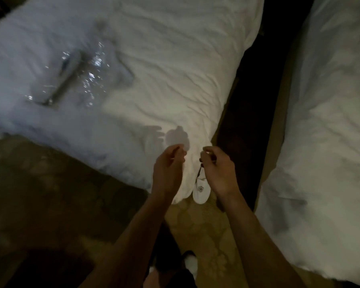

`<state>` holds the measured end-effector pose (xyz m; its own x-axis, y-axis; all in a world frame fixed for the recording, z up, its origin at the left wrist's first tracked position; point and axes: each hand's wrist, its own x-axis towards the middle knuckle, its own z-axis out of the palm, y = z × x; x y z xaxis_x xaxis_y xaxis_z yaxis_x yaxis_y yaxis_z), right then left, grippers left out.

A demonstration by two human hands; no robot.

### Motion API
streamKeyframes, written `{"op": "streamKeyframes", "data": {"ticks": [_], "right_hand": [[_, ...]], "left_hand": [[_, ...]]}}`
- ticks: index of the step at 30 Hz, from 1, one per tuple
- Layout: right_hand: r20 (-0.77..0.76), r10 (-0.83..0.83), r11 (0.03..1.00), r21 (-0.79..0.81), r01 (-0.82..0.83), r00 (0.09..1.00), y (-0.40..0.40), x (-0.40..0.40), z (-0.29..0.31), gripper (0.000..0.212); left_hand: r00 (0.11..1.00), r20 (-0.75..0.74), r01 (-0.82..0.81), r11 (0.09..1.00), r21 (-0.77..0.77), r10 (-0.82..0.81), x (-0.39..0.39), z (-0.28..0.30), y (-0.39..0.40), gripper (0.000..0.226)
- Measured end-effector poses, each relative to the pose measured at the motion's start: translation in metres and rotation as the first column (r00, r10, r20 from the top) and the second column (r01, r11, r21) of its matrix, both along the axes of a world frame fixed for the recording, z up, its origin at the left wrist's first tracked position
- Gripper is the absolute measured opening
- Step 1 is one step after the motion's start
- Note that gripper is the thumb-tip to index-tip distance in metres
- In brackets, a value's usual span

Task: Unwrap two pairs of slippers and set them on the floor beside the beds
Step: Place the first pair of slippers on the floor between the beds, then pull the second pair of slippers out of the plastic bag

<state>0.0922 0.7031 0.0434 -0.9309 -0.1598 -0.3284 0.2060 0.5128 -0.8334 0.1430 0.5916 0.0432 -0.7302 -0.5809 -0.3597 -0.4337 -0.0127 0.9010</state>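
My left hand (pixel 168 167) and my right hand (pixel 215 169) hover side by side over the near corner of the left bed (pixel 164 65), fingers curled in a pinch. A thin dark strip runs from my right fingertips down towards a white slipper (pixel 200 193) with a small logo, low beside the bed corner. Whether the slipper hangs or rests on the floor is unclear. Nothing shows in my left fingers. A slipper pack in clear wrap (pixel 57 86) lies on the left bed, with crumpled clear plastic (pixel 95 80) beside it.
A second white bed (pixel 328 121) stands on the right, with a dark narrow gap (pixel 256 96) between the two beds. Patterned carpet (pixel 204 231) covers the floor below my arms. My own feet (pixel 187 260) show at the bottom edge. The room is dim.
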Motion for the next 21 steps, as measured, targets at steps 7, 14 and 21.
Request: {"op": "streamKeyframes", "data": {"ticks": [7, 14, 21], "right_hand": [[-0.071, 0.059, 0.995, -0.075, -0.064, 0.996, -0.112, 0.012, 0.095, 0.027], [-0.036, 0.055, 0.984, -0.165, -0.06, 0.998, -0.245, 0.024, 0.125, 0.019], [-0.013, 0.127, 0.967, -0.222, -0.127, 0.992, -0.359, 0.026, 0.142, 0.015]], "left_hand": [[0.99, -0.135, -0.041, 0.996, -0.078, 0.03, 0.024, 0.097, -0.122, 0.025], [0.983, -0.159, -0.091, 0.996, -0.018, 0.087, 0.048, 0.133, -0.254, 0.023], [0.974, -0.144, -0.178, 0.984, -0.007, 0.175, 0.069, 0.143, -0.369, 0.027]]}}
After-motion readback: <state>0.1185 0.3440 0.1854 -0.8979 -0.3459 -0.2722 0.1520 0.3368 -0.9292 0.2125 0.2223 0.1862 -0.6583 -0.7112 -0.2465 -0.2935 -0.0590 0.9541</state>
